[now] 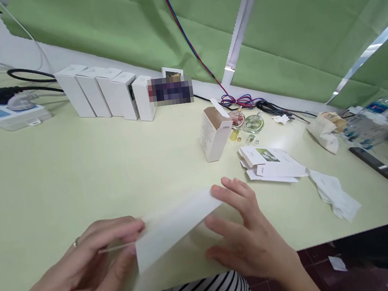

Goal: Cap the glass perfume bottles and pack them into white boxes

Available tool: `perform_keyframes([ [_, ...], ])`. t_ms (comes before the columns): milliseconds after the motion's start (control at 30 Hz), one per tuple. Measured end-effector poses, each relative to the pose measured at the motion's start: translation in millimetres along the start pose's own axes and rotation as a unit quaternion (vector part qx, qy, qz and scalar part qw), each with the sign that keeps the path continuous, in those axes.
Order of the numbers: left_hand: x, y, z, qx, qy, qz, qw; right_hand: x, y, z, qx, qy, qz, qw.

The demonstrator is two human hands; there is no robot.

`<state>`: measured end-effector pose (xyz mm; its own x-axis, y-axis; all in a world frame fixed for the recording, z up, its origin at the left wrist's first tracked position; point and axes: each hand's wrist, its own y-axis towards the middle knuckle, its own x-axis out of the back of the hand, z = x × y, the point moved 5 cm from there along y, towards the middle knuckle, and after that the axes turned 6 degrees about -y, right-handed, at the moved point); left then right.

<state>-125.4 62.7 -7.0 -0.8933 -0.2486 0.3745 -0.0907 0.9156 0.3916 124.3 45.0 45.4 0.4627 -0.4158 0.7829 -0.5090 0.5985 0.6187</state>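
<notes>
A white paper carton [179, 225] is held low above the front of the table, its long narrow side turned up and slightly blurred. My left hand [78, 273], with a ring on one finger, is closed on the carton's left end, where a thin flap edge juts out between thumb and fingers. At the right end, my right hand [242, 224] has its fingers spread, the upper fingertips touching the carton and the lower ones apart from it. Beyond the hands stands an open white box [213, 136], its top flaps raised. A flattened, printed carton [274, 164] lies right of it.
Several closed white boxes [113, 96] stand in a row at the back left, beside a power strip [9, 114]. Two round glass bottles [254, 122] and small caps lie behind the open box. A crumpled tissue [334, 194] and a black strapped device [376, 164] are at right.
</notes>
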Motion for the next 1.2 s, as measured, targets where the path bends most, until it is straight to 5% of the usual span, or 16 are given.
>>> perform_keyframes([
  [100, -9.4, -1.1, -16.6, -0.156, 0.010, 0.073, 0.985, 8.6, -1.6, -7.9, -0.021, 0.091, -0.062, 0.994],
  [167, -16.9, -0.6, -26.7, -0.200, 0.013, 0.107, 0.974, 10.2, -2.1, -11.4, -0.038, 0.097, -0.065, 0.992],
  [300, -22.8, 2.4, -27.6, -0.060, -0.016, 0.101, 0.993, 4.0, 0.5, -16.2, -0.094, 0.062, 0.021, 0.993],
  [400, -24.7, 0.6, -19.2, 0.043, -0.002, 0.101, 0.994, -7.8, 2.1, -22.6, -0.176, 0.054, 0.142, 0.972],
  [533, -38.5, 4.1, -13.8, 0.004, 0.116, 0.184, 0.976, -21.9, 0.1, -24.8, -0.246, 0.064, 0.271, 0.929],
  [833, -44.0, 7.3, -9.1, -0.026, 0.183, 0.148, 0.972, -10.1, 2.4, -20.5, -0.204, 0.103, 0.217, 0.949],
  [1000, -40.8, 1.2, -1.9, -0.012, 0.116, 0.185, 0.976, -15.9, 3.6, -28.1, -0.209, 0.104, 0.327, 0.916],
  [1200, -30.6, 1.4, -5.0, 0.119, 0.063, 0.135, 0.982, -17.7, 8.2, -30.9, -0.230, 0.140, 0.306, 0.913],
])
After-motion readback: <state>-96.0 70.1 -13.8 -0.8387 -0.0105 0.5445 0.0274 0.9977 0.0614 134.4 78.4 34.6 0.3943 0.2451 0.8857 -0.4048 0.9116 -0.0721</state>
